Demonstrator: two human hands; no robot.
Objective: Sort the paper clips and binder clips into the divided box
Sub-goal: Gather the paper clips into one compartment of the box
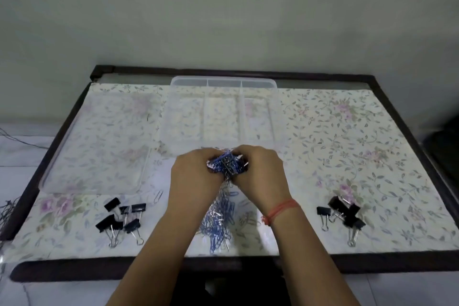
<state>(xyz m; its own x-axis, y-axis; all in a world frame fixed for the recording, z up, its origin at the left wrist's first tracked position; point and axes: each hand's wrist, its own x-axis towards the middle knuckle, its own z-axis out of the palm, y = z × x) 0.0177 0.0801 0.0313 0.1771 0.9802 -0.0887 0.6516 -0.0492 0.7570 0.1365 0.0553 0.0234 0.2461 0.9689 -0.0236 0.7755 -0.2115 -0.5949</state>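
Note:
My left hand point(196, 174) and my right hand point(263, 171) are cupped together around a bunch of blue and silver paper clips point(227, 164), held just in front of the clear divided box point(221, 117). Some clips dangle and fall from the bunch. A pile of paper clips point(219, 221) lies on the table below my wrists. Black binder clips lie in two groups: one at the front left point(121, 218), one at the front right point(344, 213). The box has three long compartments, which look empty.
The clear box lid point(99, 141) lies flat at the left of the floral-covered table point(347, 144). A single loose paper clip point(158, 196) rests near the lid's front edge. A dark frame edges the table; the wall stands behind.

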